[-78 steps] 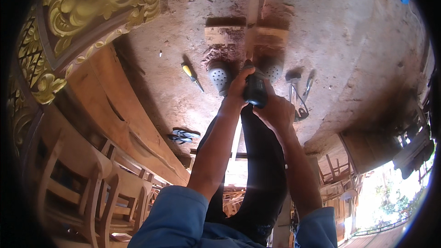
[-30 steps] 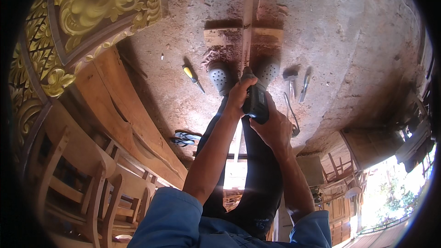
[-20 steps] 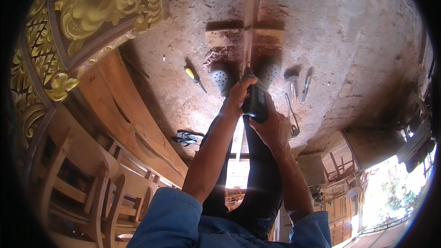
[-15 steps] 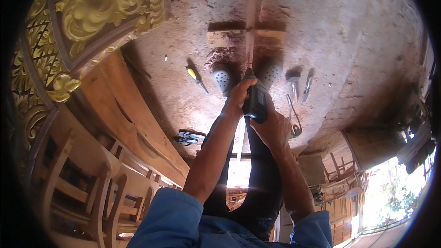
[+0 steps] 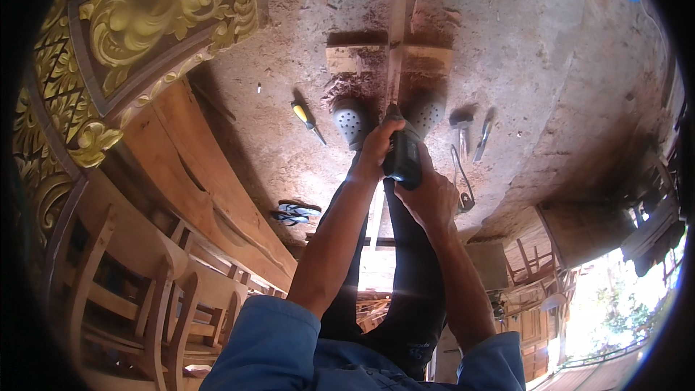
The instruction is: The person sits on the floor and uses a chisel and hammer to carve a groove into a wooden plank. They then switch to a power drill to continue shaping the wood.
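Both my hands grip a dark power drill (image 5: 402, 159) between my knees. My left hand (image 5: 377, 145) is closed round its front, thumb over the top. Lower down, my right hand (image 5: 430, 199) wraps the handle side; some of its fingers are hidden. The drill's nose points down at a long narrow wooden strip (image 5: 396, 25) running away from me between my feet. That strip crosses a short board (image 5: 355, 60) lying on the floor, with shavings around it. Whether the bit is inside the wood cannot be seen.
Left of my clogs lies a yellow-handled screwdriver (image 5: 308, 122). To the right are a hammer (image 5: 462, 127), a chisel (image 5: 483, 141) and a thin-framed tool (image 5: 462, 185). Flip-flops (image 5: 295, 212), wooden chairs (image 5: 137, 275), a long plank (image 5: 210, 188) and a gold carved panel (image 5: 159, 22) stand or lie leftward.
Almost nothing differs. The view has shifted very slightly, and both hands keep the same hold on the drill over the strip.
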Tool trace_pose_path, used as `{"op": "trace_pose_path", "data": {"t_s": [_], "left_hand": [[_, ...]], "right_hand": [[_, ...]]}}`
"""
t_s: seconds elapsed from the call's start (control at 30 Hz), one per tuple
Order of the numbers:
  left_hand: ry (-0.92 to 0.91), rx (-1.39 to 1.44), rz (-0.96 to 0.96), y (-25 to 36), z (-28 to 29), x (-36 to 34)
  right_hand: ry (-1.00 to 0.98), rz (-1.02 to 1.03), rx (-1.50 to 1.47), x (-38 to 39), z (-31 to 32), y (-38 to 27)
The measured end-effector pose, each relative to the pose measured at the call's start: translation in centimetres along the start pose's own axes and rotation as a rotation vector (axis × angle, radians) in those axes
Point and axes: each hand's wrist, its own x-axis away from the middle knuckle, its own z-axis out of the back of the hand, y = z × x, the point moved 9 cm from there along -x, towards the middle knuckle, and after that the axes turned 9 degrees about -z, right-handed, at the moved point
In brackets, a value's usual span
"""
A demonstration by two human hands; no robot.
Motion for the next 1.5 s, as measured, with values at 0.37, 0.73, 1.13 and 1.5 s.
{"op": "trace_pose_path", "data": {"t_s": [0.37, 0.73, 1.13, 1.5], "left_hand": [[-0.018, 0.065, 0.001, 0.3, -0.5, -1.3], [-0.048, 0.04, -0.007, 0.1, 0.3, -3.5], [-0.016, 0.157, 0.001, 0.2, 0.3, -5.6], [-0.049, 0.149, -0.066, 0.3, -0.4, -4.2]], "right_hand": [[-0.011, 0.005, 0.03, -1.6, 0.0, -0.3], [-0.008, 0.015, 0.052, -3.5, -0.4, -0.3], [0.003, 0.059, 0.134, -6.2, -0.6, -0.9], [-0.006, 0.096, 0.18, -4.1, 1.2, -1.7]]}}
